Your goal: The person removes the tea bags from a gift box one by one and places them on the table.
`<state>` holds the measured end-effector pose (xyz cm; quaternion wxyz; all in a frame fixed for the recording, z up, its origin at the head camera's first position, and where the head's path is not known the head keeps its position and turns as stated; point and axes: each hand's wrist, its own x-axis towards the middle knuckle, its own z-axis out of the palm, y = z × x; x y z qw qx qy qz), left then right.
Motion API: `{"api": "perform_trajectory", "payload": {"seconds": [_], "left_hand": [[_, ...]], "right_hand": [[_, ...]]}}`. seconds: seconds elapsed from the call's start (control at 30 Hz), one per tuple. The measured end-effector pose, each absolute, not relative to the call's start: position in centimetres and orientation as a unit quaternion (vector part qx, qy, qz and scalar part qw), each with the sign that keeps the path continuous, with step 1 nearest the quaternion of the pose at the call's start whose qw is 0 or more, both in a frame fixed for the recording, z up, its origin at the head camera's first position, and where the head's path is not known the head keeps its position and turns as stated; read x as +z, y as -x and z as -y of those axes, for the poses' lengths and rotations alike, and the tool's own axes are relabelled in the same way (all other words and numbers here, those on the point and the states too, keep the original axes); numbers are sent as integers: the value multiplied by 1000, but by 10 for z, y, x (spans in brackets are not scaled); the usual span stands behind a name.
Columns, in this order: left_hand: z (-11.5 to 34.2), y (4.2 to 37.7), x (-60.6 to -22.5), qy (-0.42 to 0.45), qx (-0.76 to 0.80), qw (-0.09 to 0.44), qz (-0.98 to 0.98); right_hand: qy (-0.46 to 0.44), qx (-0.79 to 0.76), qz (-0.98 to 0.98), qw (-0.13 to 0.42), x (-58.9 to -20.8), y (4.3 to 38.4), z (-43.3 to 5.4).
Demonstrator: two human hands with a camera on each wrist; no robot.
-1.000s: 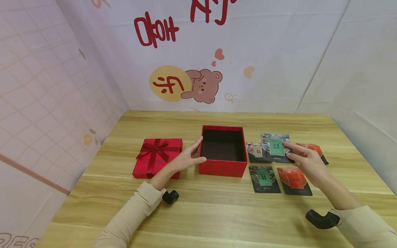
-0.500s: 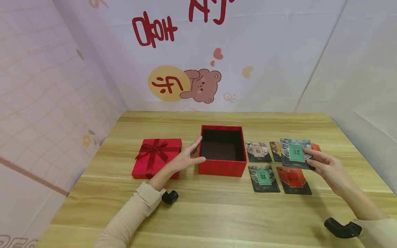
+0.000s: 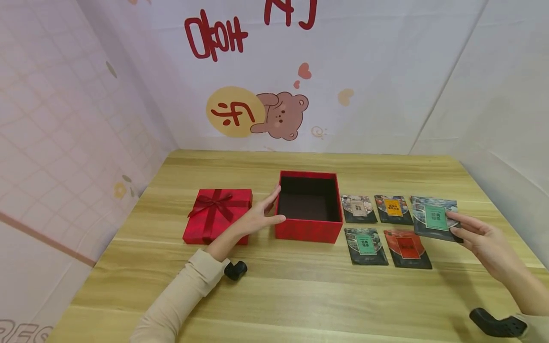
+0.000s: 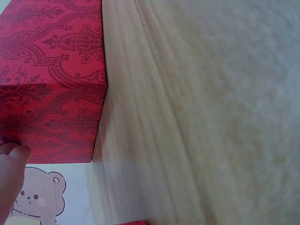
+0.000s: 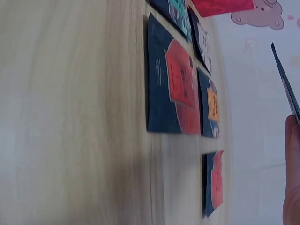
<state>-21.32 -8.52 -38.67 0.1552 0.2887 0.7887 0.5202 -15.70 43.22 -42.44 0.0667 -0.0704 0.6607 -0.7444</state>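
In the head view my left hand [image 3: 258,217] rests against the left side of a lidless red gift box [image 3: 308,232] with a dark inside. Its fingers are extended along the wall; the left wrist view shows the fingertips on the box's patterned side [image 4: 51,124]. My right hand [image 3: 489,244] pinches the right edge of a dark sachet [image 3: 436,218] with a green label, held above the table. From the right wrist that sachet [image 5: 287,84] appears edge-on. Beneath it lies a red-and-black sachet [image 5: 216,183], hidden behind it in the head view.
Right of the box lie a beige-labelled sachet [image 3: 359,209], a yellow-labelled one [image 3: 393,209], a green-labelled one [image 3: 366,246] and a red one [image 3: 407,249]. The red lid [image 3: 223,219] with a ribbon bow lies left of the box. A wall [image 3: 364,128] stands behind the table.
My right hand has carried the green-labelled sachet rightward from above the beige and yellow ones, uncovering both and covering the far-right red one. My left hand stays at the box.
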Motion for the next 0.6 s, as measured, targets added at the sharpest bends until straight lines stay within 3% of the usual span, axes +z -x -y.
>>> {"api": "perform_trajectory", "payload": {"seconds": [0.13,0.4,0.6], "left_hand": [[85,213,-387,-286,518,155,-791],[85,211,-387,-285,520,156,-790],[85,210,-386,-283,518,159,-792]], "right_hand": [[53,-702,-708,63,-410,144,-428],[18,-550,-832,72,-434,145,-463],[-16,-463,-879,112,-437,136,-472]]}}
